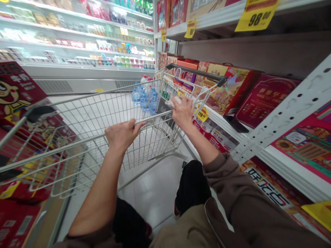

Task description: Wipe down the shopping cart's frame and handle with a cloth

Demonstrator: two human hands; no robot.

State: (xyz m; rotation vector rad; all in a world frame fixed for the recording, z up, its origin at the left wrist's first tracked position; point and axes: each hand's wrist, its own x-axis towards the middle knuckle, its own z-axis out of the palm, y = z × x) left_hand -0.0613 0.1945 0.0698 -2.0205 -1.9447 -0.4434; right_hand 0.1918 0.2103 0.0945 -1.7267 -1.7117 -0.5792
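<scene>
Shopping cart [134, 92]: located directly in front of me, one long side nearest, its dark handle bar [199, 74] at the right end beside the gift-box shelving. In my judgement, this crosswise stance puts the near rim within easy reach of both hands.

Left hand [120, 135]: clamped palm-down over the near top rim, thumb laid along the wire. I judge that this hold steadies the basket without any need of the handle.

Right hand [183, 112]: fingers bent and closed on a crumpled white wad [172, 102], tissue or thin cloth; I cannot tell which. The curl of the fingers probably keeps so limp a piece from slipping. It is close by the rim toward the handle end; I cannot confirm contact.

Surroundings: bottled water [144, 100] is on the floor beyond the cart. A maroon gift box [266, 98] lies tilted on the shelf at right.

Count: one cart, one handle bar, two hands, one wad. Two price tags read in full, 98.00 [258, 16] and 119.00 [201, 113]. Water bottles number several; the wire mesh and blur prevent my exact count.
</scene>
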